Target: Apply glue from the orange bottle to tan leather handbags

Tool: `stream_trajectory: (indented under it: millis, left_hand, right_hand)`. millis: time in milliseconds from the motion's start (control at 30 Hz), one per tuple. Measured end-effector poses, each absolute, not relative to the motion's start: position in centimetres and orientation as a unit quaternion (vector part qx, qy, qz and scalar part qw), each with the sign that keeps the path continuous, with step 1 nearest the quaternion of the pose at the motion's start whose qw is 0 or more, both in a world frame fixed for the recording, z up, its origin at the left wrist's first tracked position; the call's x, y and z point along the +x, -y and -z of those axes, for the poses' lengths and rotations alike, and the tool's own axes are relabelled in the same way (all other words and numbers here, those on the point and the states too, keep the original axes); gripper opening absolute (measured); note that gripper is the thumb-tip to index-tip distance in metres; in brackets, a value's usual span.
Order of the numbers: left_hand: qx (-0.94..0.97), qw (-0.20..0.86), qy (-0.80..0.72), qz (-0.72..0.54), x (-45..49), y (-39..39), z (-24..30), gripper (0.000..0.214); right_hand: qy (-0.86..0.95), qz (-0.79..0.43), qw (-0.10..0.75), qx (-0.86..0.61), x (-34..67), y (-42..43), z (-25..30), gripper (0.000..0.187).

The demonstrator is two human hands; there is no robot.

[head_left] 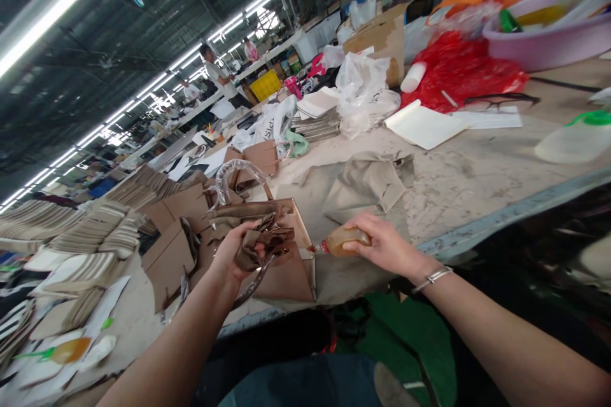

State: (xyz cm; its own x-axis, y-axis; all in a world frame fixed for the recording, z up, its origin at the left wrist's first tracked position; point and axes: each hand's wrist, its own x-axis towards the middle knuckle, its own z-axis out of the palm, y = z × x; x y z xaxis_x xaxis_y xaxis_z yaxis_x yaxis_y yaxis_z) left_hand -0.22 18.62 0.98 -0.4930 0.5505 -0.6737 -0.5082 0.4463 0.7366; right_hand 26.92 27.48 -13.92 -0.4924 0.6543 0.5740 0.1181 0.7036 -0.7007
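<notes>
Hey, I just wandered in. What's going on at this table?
A person is working on a brown bag at the table. Their left hand grips bunched fabric at the bag's opening. Their right hand holds an amber squeeze bottle, its tip pointed at the bag's edge; whether it touches is too small to tell. Brown panels lie beside the bag, and another amber bottle with a green nozzle lies at the lower left.
</notes>
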Motion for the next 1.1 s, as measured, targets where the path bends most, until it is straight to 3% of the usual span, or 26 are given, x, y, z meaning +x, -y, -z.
stream_trajectory:
  millis: [233, 567, 800, 1100]
  left_hand:
    - [0.040, 0.507, -0.678, -0.531, -0.3, -18.8, -0.9, 0.020]
    - [0.035, 0.506, -0.680, -0.529, -0.3, -18.9, -0.8, 0.021]
    - [0.046, 0.511, -0.670, -0.536, -0.3, -19.2, -0.6, 0.022]
    - [0.030, 0.494, -0.683, -0.537, 0.6, -19.0, -1.3, 0.027]
  right_hand:
    - [0.774, -0.259, 0.535, -0.218, 27.5, -28.0, 12.5, 0.025]
    - [0.832, -0.267, 0.451, -0.185, 27.6, -27.4, 13.8, 0.021]
    - [0.785, -0.236, 0.532, -0.213, 27.7, -28.3, 12.9, 0.026]
    - [0.825, -0.305, 0.428, -0.207, 27.2, -27.5, 15.1, 0.022]
